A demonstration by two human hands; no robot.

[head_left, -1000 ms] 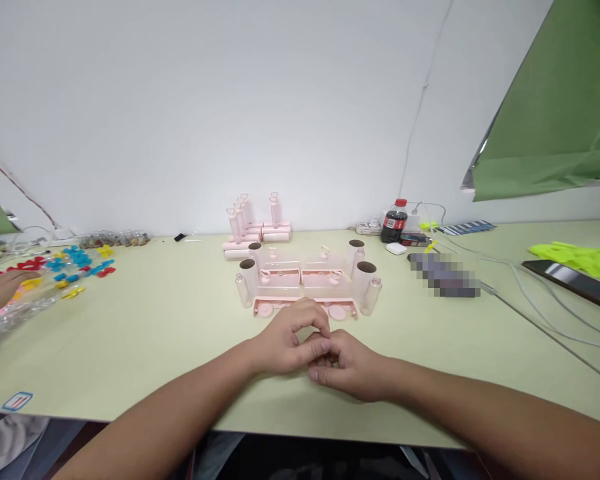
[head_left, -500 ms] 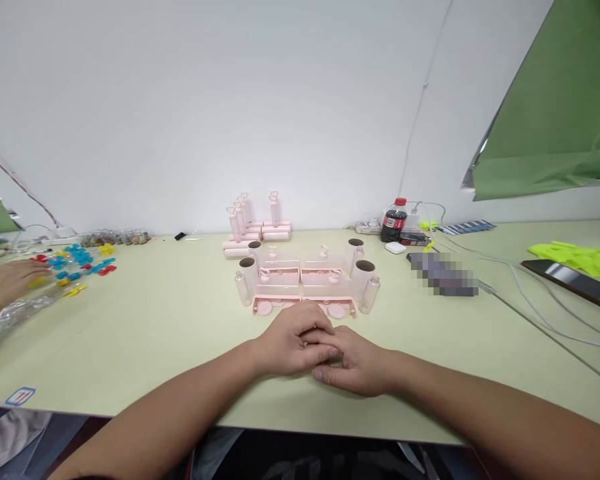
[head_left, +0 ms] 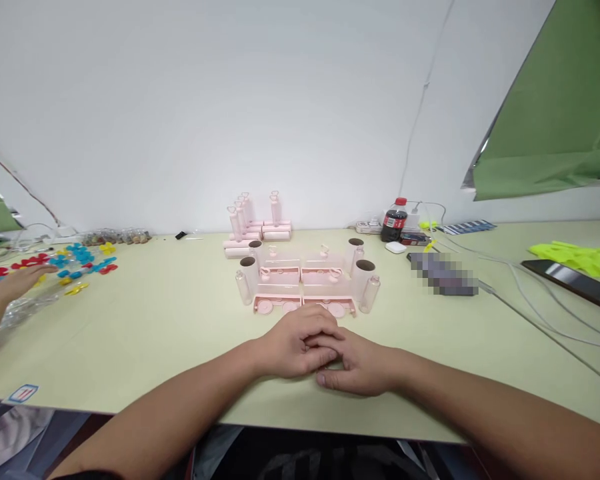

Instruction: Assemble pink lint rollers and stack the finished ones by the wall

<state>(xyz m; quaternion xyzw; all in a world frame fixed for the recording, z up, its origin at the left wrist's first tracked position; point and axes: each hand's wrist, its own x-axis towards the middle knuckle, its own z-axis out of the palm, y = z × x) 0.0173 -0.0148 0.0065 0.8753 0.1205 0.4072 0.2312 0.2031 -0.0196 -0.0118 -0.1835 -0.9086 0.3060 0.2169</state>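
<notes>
My left hand point(head_left: 297, 343) and my right hand point(head_left: 363, 363) are folded together on the table, the left one lying over the fingers of the right. Both are closed, and no object shows in either. Just beyond them stand open pink trays point(head_left: 279, 275) with round pink pieces point(head_left: 265, 307) and loop-topped parts. Clear plastic bottles point(head_left: 370, 293) stand upright at both sides. Beside these are white cardboard tubes point(head_left: 364, 275) with dark open ends. The left hand partly hides the nearest tray.
Pink capped bottles and rolls point(head_left: 237, 227) stand by the wall. At left, another person's hand point(head_left: 23, 280) is near coloured plastic pieces point(head_left: 80, 255). At right are a cola bottle point(head_left: 394, 221), a white case point(head_left: 395, 247), a blurred-out device point(head_left: 443, 275), cables and a dark phone point(head_left: 573, 285).
The other person's hand at far left has shifted, uncovering more red pieces. My folded hands have barely moved.
</notes>
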